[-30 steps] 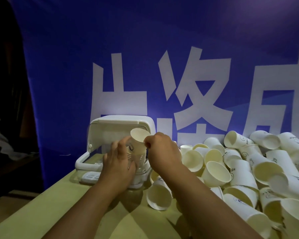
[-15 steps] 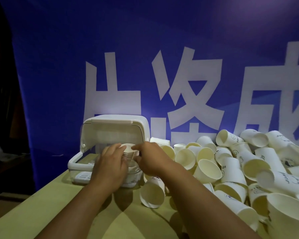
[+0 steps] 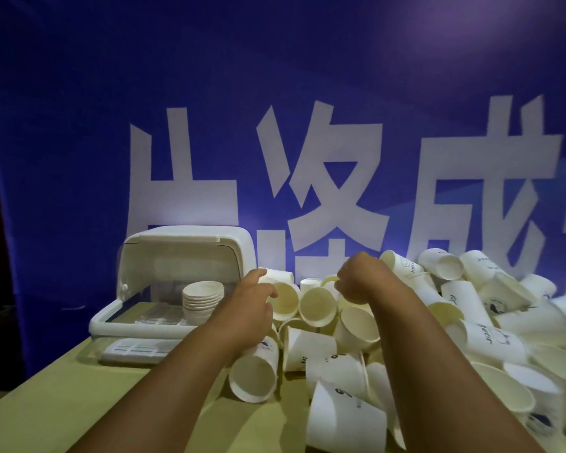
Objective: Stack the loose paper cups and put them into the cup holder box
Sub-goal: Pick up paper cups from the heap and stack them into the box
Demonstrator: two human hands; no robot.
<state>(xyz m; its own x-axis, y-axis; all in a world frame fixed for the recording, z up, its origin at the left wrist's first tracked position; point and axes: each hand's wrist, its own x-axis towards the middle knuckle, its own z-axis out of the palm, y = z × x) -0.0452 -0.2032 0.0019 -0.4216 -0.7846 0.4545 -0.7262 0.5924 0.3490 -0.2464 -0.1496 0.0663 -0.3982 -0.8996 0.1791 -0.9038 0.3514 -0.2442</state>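
Table: cup stack in box

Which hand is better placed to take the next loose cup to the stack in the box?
Probably left: the left hand is next to the box and its stack; the right hand is farther off, over the pile.

Left hand, right hand quit stack — onto cups

Two bare forearms, bare left grip, bare right grip.
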